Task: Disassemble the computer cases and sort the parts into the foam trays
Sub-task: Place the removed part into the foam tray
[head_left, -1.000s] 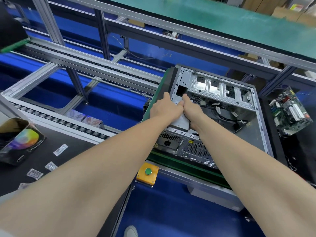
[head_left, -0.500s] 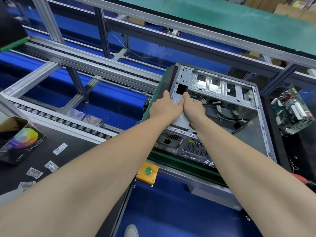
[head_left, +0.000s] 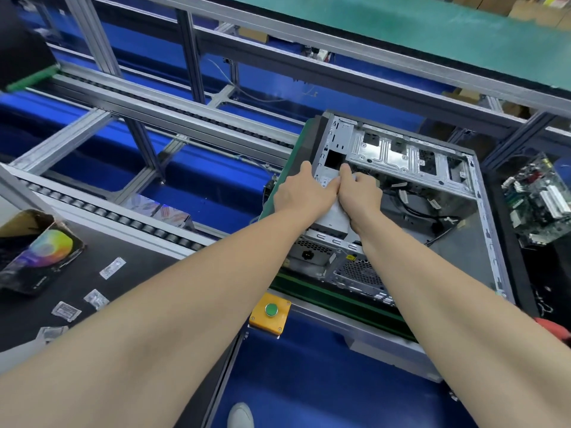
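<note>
- While the grey sheet-metal computer case point(head_left: 463, 251) lies open on the green pallet point(head_left: 340, 296), our right hand point(head_left: 358, 196) curls round the grey boxy power supply point(head_left: 332, 219) in its near-left corner.
- Our left hand point(head_left: 301, 196) lies against it, thumbs touching; whether it grips, we cannot tell.
- Lifting now could snag the black cables point(head_left: 411, 208) beside it, we judge.
</note>
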`<move>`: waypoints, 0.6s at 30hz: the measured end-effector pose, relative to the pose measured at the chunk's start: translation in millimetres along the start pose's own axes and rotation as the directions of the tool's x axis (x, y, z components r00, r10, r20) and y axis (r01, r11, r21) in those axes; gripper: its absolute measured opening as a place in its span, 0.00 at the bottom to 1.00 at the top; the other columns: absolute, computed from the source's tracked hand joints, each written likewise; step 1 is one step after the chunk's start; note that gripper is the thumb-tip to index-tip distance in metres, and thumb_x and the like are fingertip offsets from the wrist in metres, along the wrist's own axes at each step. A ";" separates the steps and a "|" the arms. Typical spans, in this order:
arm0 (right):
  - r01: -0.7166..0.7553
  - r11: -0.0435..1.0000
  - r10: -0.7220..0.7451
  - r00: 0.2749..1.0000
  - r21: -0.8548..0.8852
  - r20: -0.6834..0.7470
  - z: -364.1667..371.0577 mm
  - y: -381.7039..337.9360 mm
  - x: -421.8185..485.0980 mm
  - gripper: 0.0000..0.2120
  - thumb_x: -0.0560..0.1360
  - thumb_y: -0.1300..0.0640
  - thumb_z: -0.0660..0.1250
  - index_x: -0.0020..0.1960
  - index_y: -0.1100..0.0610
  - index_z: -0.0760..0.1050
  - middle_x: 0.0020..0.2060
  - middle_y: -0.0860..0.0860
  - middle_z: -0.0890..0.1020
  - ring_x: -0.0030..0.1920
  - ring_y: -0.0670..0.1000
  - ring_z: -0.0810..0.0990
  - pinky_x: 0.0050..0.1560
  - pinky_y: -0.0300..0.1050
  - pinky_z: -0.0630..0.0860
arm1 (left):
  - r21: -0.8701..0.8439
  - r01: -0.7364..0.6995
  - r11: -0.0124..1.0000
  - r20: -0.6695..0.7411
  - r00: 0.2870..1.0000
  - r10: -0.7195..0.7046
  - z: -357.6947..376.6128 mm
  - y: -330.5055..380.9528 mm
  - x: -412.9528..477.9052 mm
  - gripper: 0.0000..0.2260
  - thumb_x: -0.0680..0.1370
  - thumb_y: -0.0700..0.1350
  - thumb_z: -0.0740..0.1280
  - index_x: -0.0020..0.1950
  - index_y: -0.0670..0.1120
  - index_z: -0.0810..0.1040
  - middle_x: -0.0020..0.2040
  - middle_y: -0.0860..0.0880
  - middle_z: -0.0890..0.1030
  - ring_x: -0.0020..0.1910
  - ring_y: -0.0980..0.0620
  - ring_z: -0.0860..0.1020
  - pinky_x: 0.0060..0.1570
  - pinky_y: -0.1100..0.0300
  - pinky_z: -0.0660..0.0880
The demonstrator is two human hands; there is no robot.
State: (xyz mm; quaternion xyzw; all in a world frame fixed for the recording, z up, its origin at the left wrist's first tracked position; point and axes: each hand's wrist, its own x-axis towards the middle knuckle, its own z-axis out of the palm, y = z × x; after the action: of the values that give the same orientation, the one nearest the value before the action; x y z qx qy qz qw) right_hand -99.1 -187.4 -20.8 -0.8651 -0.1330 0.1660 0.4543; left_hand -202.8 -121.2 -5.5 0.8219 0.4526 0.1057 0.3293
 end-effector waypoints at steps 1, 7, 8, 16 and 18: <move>0.012 1.000 -0.012 1.000 0.011 -0.010 -0.2 0.9 -0.5 0.23 0.83 0.38 0.59 0.39 0.54 0.71 0.47 0.56 0.82 0.48 0.58 0.80 0.49 0.52 0.77 | -0.003 0.004 1.000 0.001 1.000 -0.004 0.4 0.6 -0.7 0.36 0.76 0.73 0.60 0.75 0.51 0.65 0.66 0.44 0.78 0.64 0.38 0.76 0.46 0.51 0.67; -0.079 0.992 0.083 0.995 0.094 -0.048 -5.8 -5.8 -12.9 0.23 0.82 0.38 0.62 0.33 0.51 0.70 0.34 0.49 0.75 0.36 0.52 0.73 0.35 0.47 0.66 | 0.027 0.002 1.000 0.020 1.000 -0.003 -5.7 4.3 -7.4 0.37 0.76 0.74 0.59 0.74 0.49 0.65 0.65 0.43 0.79 0.63 0.37 0.76 0.45 0.50 0.67; -0.146 0.980 0.154 0.987 0.138 -0.050 -8.6 -8.0 -17.0 0.22 0.81 0.37 0.64 0.36 0.51 0.72 0.37 0.50 0.76 0.38 0.52 0.75 0.38 0.47 0.69 | 0.037 0.004 0.999 0.037 0.999 -0.005 -6.8 4.9 -9.5 0.38 0.76 0.74 0.59 0.76 0.48 0.63 0.66 0.42 0.78 0.64 0.37 0.76 0.46 0.50 0.68; -0.396 0.862 0.217 0.853 0.317 0.474 -15.7 0.8 -22.4 0.23 0.83 0.30 0.55 0.51 0.46 0.79 0.34 0.48 0.88 0.35 0.47 0.88 0.27 0.41 0.80 | -0.088 0.159 0.983 0.157 0.977 -0.144 -9.8 5.1 -6.1 0.32 0.77 0.59 0.63 0.77 0.47 0.63 0.71 0.42 0.74 0.66 0.37 0.74 0.58 0.48 0.74; -0.401 0.832 0.203 0.864 0.384 0.461 -13.3 -3.0 -22.3 0.24 0.84 0.32 0.57 0.56 0.50 0.81 0.39 0.51 0.89 0.39 0.51 0.89 0.29 0.42 0.81 | -0.083 0.142 0.986 0.147 0.981 -0.129 -8.4 5.3 -4.0 0.32 0.77 0.62 0.63 0.77 0.50 0.65 0.71 0.43 0.74 0.67 0.37 0.74 0.57 0.49 0.73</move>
State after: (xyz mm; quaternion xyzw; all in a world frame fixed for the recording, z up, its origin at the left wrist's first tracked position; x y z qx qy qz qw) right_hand -114.2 -204.1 -7.6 -0.6865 -0.0377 0.4381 0.5790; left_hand -205.4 -122.6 4.8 0.7783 0.4777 0.0454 0.4049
